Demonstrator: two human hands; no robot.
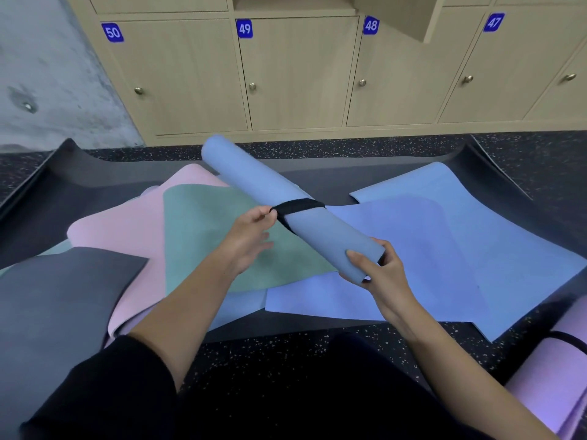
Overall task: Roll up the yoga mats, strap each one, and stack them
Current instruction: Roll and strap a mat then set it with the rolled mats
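A rolled blue yoga mat (254,185) is held up above the floor, slanting from far left to near right. A black strap (300,206) circles its middle. My right hand (379,269) grips the near end of the roll, thumb on top. My left hand (251,238) is at the strap's left side, with thumb and forefinger pinching the strap and the other fingers relaxed. Flat mats lie underneath: green (206,236), pink (127,230), grey (60,306), and two blue ones (444,242).
A rolled, strapped purple mat (559,376) lies at the near right. A large dark mat (95,182) with curled corners lies under the pile. Numbered wooden lockers (295,74) line the far wall. Speckled black floor (286,347) shows near my knees.
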